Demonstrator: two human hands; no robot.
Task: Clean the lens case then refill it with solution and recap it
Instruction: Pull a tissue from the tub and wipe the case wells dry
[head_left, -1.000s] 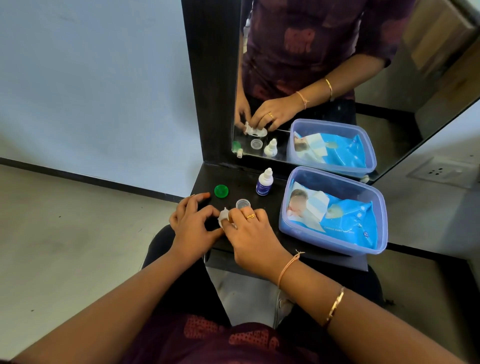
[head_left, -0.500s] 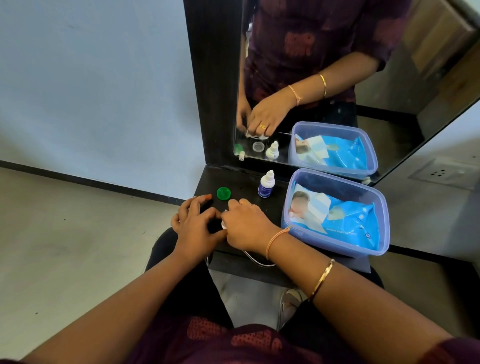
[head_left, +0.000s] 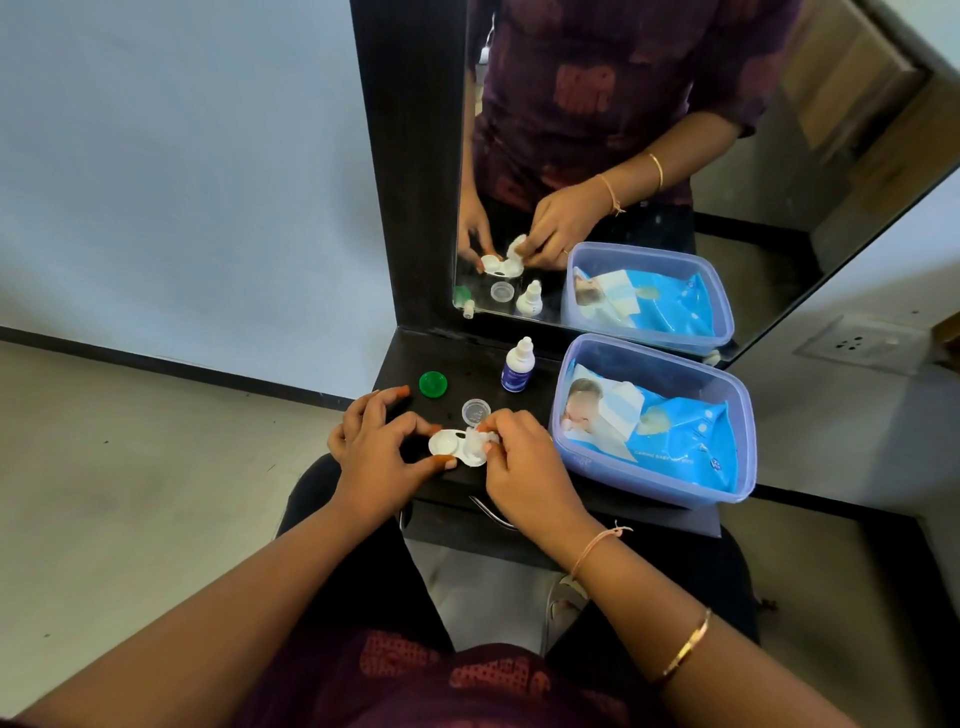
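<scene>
The white lens case (head_left: 448, 445) lies on the dark shelf (head_left: 470, 371), both wells uncapped. My left hand (head_left: 376, 444) pinches its left end between thumb and fingers. My right hand (head_left: 522, 457) presses a small white wipe (head_left: 480, 446) into the right well. A clear cap (head_left: 475, 410) sits just behind the case, and a green cap (head_left: 432, 384) lies farther back left. The small solution bottle (head_left: 517, 366), white top and blue label, stands upright behind the caps.
A lavender plastic tub (head_left: 722, 384) holding a blue pack of baby wipes (head_left: 675, 434) fills the right of the shelf. A mirror (head_left: 675, 130) behind reflects the scene. A drawer handle (head_left: 491, 514) sits under the shelf's front edge.
My right hand has drawn back toward me, uncovering the case and the clear cap. The white wipe is now visible pressed into the right well. My left hand stays on the case's left end.
</scene>
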